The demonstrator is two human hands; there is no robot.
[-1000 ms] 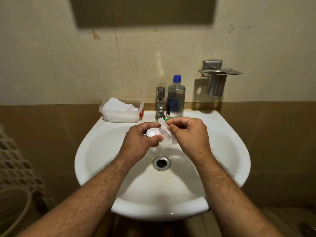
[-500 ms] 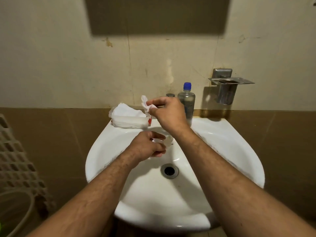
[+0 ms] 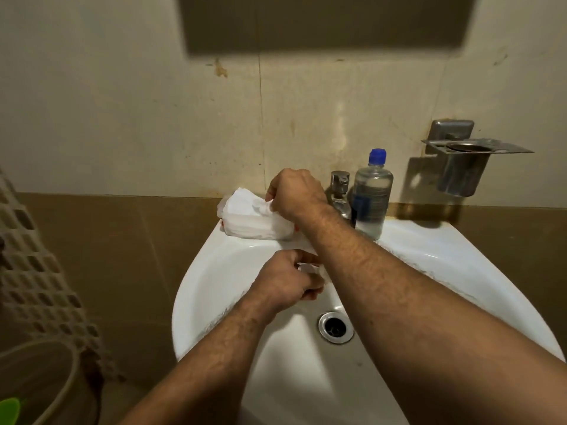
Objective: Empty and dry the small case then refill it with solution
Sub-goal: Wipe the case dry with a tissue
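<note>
My left hand (image 3: 287, 279) is closed around the small white case (image 3: 306, 267) over the white sink (image 3: 214, 289); only a sliver of the case shows between my fingers. My right hand (image 3: 296, 191) reaches across to the back left rim and rests on the clear tissue box (image 3: 254, 223), its fingers pinching a crumpled white tissue (image 3: 260, 206) at the box's top. The solution bottle (image 3: 371, 197), clear with a blue cap, stands upright beside the tap (image 3: 340, 191), just right of my right wrist.
The drain (image 3: 336, 327) lies below my left hand. A steel cup holder (image 3: 463, 162) is fixed to the wall at right. A lattice basket (image 3: 33, 265) and a bin rim (image 3: 40, 381) stand on the floor at left.
My right hand carried the tissue from the case over the bowl up and left to the tissue box. My left hand stayed over the bowl with the case.
</note>
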